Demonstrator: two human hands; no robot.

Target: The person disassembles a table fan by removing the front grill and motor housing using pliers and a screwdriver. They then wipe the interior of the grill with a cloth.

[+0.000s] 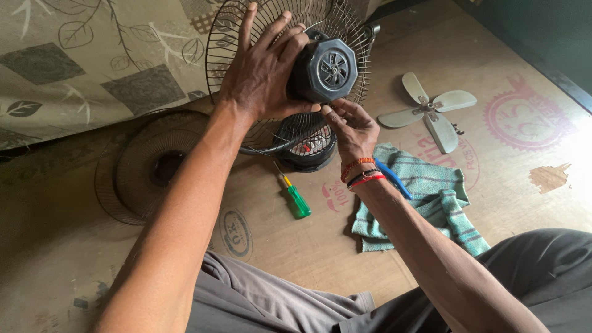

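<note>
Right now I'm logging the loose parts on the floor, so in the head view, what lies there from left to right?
Detached fan grille → green-handled screwdriver → blue-handled tool on the teal cloth → three-blade fan propeller.

One head-worn camera looks steeply down, close over the floor (530,185), just beyond both forearms.

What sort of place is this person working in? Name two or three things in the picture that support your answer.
Probably a home or small repair spot, with the work done on the floor. A leaf-patterned cloth hangs beside printed cardboard spread as a work surface, where a loose fan blade, a green screwdriver and a wire guard lie.
</note>
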